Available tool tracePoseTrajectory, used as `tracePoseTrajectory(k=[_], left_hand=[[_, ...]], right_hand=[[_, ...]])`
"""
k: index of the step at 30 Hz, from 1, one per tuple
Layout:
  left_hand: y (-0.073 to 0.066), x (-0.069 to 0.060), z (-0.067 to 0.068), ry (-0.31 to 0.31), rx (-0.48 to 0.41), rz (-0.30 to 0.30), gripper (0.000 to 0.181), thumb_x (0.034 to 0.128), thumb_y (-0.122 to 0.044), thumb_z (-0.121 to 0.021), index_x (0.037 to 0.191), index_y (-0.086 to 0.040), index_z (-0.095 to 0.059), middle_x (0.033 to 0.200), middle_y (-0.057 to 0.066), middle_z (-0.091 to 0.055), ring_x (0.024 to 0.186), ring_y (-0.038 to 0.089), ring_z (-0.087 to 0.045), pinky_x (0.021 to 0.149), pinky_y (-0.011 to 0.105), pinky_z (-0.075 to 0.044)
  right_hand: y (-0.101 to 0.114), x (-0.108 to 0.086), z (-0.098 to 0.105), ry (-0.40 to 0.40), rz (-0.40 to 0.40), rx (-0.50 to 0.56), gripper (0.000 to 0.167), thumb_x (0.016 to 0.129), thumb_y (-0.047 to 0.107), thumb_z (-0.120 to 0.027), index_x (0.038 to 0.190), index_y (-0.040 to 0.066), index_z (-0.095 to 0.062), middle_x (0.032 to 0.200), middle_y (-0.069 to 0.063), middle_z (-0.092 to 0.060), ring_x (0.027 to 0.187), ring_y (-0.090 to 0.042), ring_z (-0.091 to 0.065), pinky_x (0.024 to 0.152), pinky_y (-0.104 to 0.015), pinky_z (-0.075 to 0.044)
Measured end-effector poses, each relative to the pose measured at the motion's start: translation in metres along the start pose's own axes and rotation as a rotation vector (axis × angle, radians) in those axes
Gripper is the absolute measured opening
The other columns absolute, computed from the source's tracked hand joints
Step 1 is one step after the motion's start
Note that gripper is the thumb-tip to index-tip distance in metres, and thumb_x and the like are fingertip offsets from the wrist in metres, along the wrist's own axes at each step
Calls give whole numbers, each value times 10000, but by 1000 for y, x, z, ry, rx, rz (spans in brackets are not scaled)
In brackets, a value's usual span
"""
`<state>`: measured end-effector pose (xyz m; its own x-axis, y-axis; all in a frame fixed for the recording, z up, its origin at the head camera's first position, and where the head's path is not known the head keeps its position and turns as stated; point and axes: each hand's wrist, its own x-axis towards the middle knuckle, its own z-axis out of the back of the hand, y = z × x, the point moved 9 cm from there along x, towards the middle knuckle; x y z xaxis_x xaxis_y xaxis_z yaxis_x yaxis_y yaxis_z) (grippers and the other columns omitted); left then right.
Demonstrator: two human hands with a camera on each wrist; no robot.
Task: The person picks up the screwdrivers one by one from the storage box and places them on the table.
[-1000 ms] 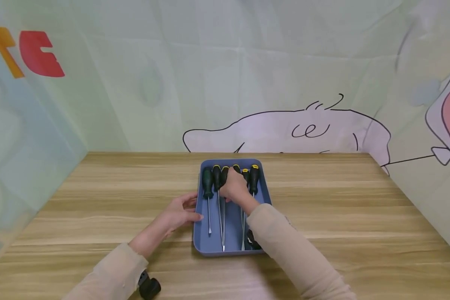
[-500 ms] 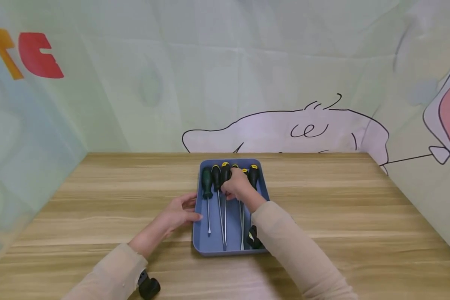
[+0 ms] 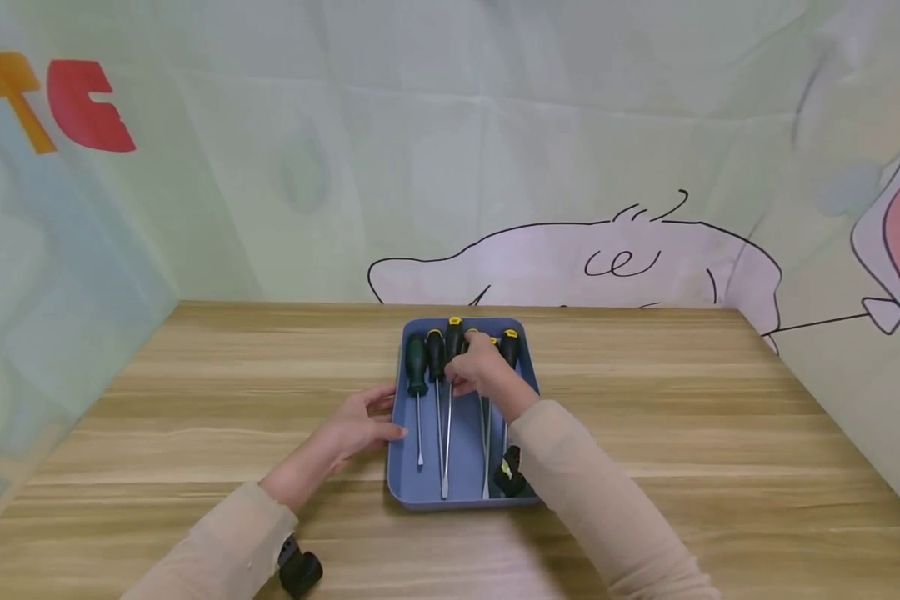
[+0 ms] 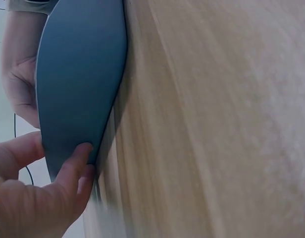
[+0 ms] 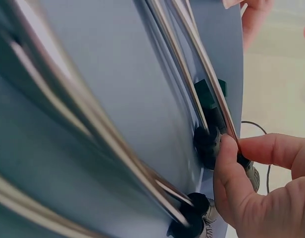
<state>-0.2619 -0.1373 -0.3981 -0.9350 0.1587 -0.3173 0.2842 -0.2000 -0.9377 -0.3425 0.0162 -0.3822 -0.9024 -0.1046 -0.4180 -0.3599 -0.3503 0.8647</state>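
In the head view a blue tray (image 3: 459,487) holds several screwdrivers, handles at the far end. My right hand (image 3: 486,371) pinches a black screwdriver with a yellow cap (image 3: 454,335); its handle end lies over the tray's far rim. The right wrist view has my thumb and finger at the join of that screwdriver's shaft (image 5: 212,74) and handle. My left hand (image 3: 354,429) holds the tray's left side, thumb at the rim. In the left wrist view its fingers (image 4: 76,166) touch the tray's outer wall (image 4: 83,64).
A green-handled screwdriver (image 3: 416,367) lies along the tray's left side, with a black-handled one (image 3: 435,354) beside it. Another black screwdriver (image 3: 509,346) is at the right. Black wrist gear (image 3: 510,473) shows above the tray's near right corner. The wooden table (image 3: 645,392) meets a printed backdrop (image 3: 270,208).
The pinched screwdriver has shifted toward the tray's far end, its cap now higher in the head view. My right hand has moved slightly right with it; my left hand stays at the tray.
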Motion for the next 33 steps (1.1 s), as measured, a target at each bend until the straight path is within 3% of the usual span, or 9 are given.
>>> tracePoseTrajectory(k=[6,11,19,27,33], left_hand=[[-1,0,-1,13,-20,-6,700,802,116,-611,1420,44,-289,1396,306,-342,1232,428,-407,910,416,-485],[-1,-1,-2,18,-28,-14,706,798,127,-614,1416,61,-282,1396,317,-335,1232,434,-403,900,423,-492],[0,-2,-2,10,-14,-3,710,795,123,-622,1417,53,-288,1392,314,-341,1226,432,-410,898,421,-493],[-2,-2,-3,18,-31,-10,709,794,138,-608,1417,61,-279,1394,317,-335,1236,432,-398,905,416,-488],[-2,-3,-3,17,-31,-8,702,798,141,-604,1417,59,-283,1392,318,-335,1233,435,-399,908,418,-486]], right_hand=[[5,-4,2,21,13,29,828,790,-113,-613,1483,73,-199,951,-209,-583,555,-183,-556,547,-284,-561],[8,-6,2,56,18,70,813,785,-133,-593,1477,54,-208,886,-205,-588,527,-181,-549,503,-274,-550],[16,-11,10,83,14,109,792,800,-138,-566,1477,79,-217,905,-188,-543,629,-222,-571,550,-297,-565],[23,-18,15,109,45,126,834,772,-161,-538,1487,107,-204,715,-134,-528,492,-164,-518,480,-260,-533],[23,-20,19,108,29,164,834,768,-169,-537,1485,112,-216,759,-152,-560,478,-158,-520,483,-262,-533]])
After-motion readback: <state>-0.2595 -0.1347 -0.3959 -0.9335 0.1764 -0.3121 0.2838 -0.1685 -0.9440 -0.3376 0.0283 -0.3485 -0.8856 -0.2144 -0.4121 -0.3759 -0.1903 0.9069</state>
